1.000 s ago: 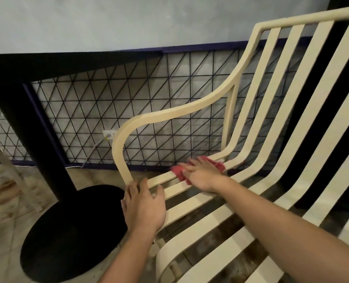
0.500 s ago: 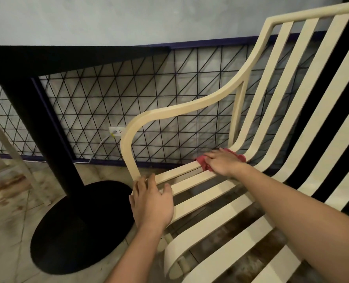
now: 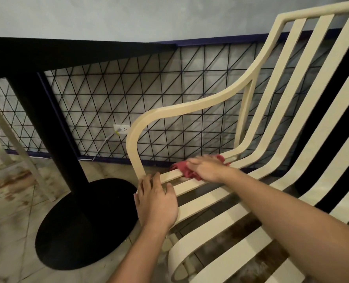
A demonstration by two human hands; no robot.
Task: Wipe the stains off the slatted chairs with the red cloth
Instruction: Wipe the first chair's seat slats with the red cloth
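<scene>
We press the red cloth (image 3: 181, 170) onto the outermost seat slat of the chair (image 3: 190, 107), just inside the armrest, under our right grip (image 3: 207, 168), which lies flat, clenching nothing. Long, firm strokes along the slat should work best. Our left grip (image 3: 156, 203) rests released on the seat's front, steadying it. Since half a second ago, the cloth has slid forward toward it.

L hand (image 3: 157, 203), R hand (image 3: 207, 168), both bare, forearms (image 3: 292, 213) bare

Tiled floor (image 3: 10, 231), stained: blk table base (image 3: 83, 221), slatted chair (image 3: 190, 106) on it.
</scene>
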